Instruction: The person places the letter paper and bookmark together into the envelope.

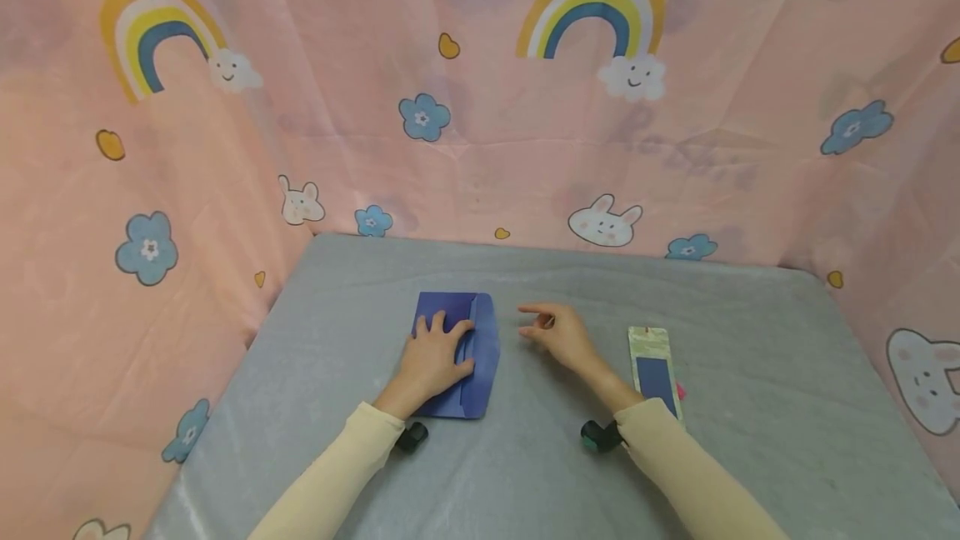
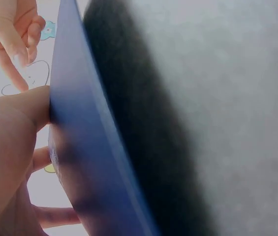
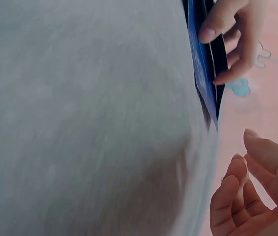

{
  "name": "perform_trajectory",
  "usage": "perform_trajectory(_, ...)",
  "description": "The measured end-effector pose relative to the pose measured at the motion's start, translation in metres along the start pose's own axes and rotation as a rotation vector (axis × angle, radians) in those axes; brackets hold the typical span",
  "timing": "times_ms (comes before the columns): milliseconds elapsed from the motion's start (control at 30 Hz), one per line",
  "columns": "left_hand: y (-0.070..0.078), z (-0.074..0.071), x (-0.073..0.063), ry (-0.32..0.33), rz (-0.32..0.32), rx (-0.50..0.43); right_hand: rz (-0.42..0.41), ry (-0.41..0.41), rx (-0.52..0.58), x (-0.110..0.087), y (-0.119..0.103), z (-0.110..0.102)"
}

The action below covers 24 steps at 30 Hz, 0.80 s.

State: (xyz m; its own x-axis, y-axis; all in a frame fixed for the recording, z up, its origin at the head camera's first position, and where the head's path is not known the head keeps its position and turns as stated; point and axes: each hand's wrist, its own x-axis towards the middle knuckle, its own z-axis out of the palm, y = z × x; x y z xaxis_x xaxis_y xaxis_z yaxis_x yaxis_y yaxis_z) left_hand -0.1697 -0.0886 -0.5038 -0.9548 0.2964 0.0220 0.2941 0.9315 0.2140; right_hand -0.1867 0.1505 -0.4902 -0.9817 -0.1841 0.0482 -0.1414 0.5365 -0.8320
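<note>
A blue paper envelope [image 1: 482, 357] lies on the grey table with its flap folded out to the right. My left hand [image 1: 431, 363] rests on the envelope with spread fingers; the left wrist view shows the envelope's edge [image 2: 82, 105] close up beside the palm. To the right of the flap, apart from it, my right hand [image 1: 566, 340] is held over the table. Its thumb and index finger point toward the envelope with a gap between them, the other fingers loosely bent. Nothing shows between the fingers of this hand [image 3: 249, 196] in the right wrist view.
A pale green packet with a dark blue panel [image 1: 651, 344] lies by the right forearm, which partly covers it. A small pink piece [image 1: 680, 391] sticks out beside the packet. Pink patterned curtains [image 1: 480, 173] surround the grey cloth-covered table [image 1: 525, 473].
</note>
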Motion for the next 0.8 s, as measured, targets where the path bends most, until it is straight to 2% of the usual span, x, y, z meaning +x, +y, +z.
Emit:
perform_trajectory(267, -0.001, -0.002, -0.001, 0.003, 0.008, -0.016, -0.009, 0.011, -0.025, -0.016, 0.016, -0.029)
perform_trajectory(433, -0.002, -0.003, -0.001, 0.007, 0.007, -0.02, 0.016, 0.025, -0.09, -0.027, 0.025, -0.047)
perform_trajectory(800, -0.001, -0.001, -0.001, 0.009, 0.011, -0.009, 0.014, 0.1, -0.212, -0.051, 0.049, -0.084)
